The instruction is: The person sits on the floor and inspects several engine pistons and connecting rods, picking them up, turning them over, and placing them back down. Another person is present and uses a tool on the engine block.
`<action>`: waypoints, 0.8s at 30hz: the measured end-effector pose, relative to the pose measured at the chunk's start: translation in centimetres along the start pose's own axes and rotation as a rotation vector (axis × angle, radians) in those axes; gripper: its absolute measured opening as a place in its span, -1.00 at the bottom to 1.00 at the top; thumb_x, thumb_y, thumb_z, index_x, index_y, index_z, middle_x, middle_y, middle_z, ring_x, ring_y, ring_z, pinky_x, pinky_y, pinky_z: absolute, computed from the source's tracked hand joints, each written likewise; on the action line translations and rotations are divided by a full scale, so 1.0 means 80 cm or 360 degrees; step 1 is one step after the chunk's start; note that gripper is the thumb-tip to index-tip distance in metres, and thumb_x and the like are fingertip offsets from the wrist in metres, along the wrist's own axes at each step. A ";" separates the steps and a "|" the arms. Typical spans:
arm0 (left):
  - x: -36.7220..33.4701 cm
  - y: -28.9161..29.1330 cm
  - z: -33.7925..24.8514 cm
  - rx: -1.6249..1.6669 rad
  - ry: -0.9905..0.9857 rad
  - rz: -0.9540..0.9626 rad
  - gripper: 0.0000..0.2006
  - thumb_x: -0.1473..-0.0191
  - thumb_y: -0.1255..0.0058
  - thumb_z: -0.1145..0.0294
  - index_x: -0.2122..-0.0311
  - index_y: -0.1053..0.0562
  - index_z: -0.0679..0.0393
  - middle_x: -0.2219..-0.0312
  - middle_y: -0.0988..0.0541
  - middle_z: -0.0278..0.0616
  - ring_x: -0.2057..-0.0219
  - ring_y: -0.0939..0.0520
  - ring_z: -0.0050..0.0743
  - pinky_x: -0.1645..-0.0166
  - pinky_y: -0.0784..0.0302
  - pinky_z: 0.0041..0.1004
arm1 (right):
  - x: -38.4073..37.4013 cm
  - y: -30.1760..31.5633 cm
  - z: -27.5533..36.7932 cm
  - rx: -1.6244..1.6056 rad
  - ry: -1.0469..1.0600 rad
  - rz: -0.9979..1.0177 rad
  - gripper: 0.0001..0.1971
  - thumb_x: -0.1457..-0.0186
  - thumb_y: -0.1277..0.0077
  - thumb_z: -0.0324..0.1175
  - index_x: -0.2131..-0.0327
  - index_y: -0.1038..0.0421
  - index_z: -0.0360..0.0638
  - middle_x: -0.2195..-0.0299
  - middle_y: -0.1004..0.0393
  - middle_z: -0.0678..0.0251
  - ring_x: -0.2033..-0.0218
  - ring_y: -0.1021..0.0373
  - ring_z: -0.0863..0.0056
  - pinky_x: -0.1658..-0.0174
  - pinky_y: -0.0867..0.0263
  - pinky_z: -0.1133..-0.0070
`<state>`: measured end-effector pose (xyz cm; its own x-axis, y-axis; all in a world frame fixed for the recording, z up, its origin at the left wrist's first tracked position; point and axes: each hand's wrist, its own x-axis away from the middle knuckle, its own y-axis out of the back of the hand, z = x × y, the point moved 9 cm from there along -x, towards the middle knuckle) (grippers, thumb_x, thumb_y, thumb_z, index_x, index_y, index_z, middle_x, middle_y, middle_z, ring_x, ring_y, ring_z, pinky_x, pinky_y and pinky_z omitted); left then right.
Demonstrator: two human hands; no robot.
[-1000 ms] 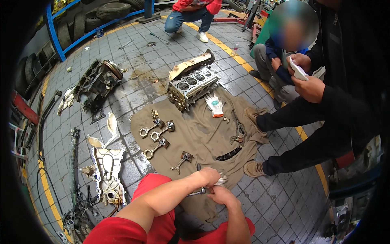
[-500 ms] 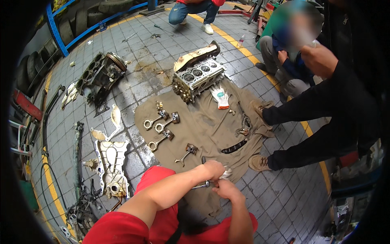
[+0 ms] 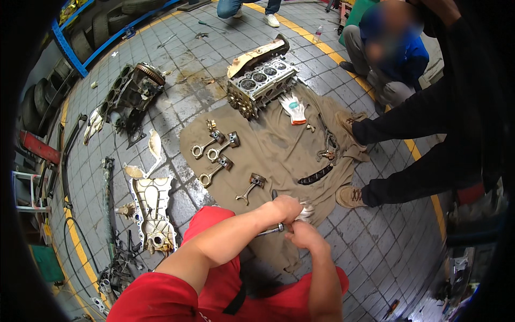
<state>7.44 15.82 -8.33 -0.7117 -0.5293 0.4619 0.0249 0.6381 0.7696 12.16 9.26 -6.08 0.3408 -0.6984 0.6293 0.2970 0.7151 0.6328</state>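
Left hand (image 3: 288, 208) curls round a handle (image 3: 274, 194), right hand (image 3: 304, 235) grips unclearly, and slipping could strike the nearby piston (image 3: 257, 180).

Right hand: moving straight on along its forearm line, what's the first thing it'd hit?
Right hand: probably the left hand, just ahead. The white object sits close beside that line; depth between them is unclear from this view.
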 end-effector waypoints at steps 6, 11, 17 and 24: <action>-0.005 0.001 -0.005 -0.0004 -0.0021 0.0044 -0.67 0.00 -0.30 0.36 0.08 -0.64 0.17 0.16 -0.73 0.03 0.09 -0.75 0.09 0.06 -0.67 -0.07 | -0.008 -0.010 -0.019 -0.0040 0.0087 -0.0075 -0.68 -0.15 -0.26 -0.28 0.12 -0.51 -0.30 0.18 -0.61 -0.03 0.09 -0.50 -0.03 0.02 -0.41 0.24; 0.001 0.007 -0.007 0.0001 -0.0022 0.0028 -0.65 0.01 -0.30 0.36 0.07 -0.64 0.17 0.17 -0.73 0.03 0.08 -0.75 0.09 0.05 -0.66 -0.06 | -0.007 -0.010 -0.021 -0.0042 0.0092 -0.0080 -0.68 -0.16 -0.25 -0.27 0.13 -0.50 -0.30 0.19 -0.60 -0.02 0.09 -0.49 -0.03 0.03 -0.40 0.23; -0.001 0.005 -0.006 0.0001 -0.0015 0.0022 -0.65 0.04 -0.35 0.34 0.11 -0.65 0.19 0.17 -0.73 0.03 0.09 -0.75 0.07 0.06 -0.67 -0.08 | 0.002 -0.001 -0.009 0.0033 -0.0007 0.0045 -0.65 -0.23 -0.18 -0.25 0.01 -0.50 -0.25 0.02 -0.57 0.01 -0.07 -0.46 0.01 -0.11 -0.38 0.20; -0.003 0.007 -0.007 0.0021 -0.0025 -0.0060 -0.68 0.09 -0.41 0.32 0.20 -0.70 0.21 0.19 -0.73 0.07 0.11 -0.77 0.04 0.09 -0.69 -0.11 | 0.008 0.006 -0.003 0.0071 -0.0061 0.0089 -0.63 -0.25 -0.16 -0.24 -0.05 -0.50 -0.23 -0.04 -0.56 0.01 -0.14 -0.44 0.03 -0.18 -0.37 0.21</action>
<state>7.99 15.99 -7.77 -0.7229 -0.5445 0.4254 -0.0114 0.6250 0.7805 12.73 9.17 -5.50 0.3212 -0.6584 0.6807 0.2378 0.7518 0.6150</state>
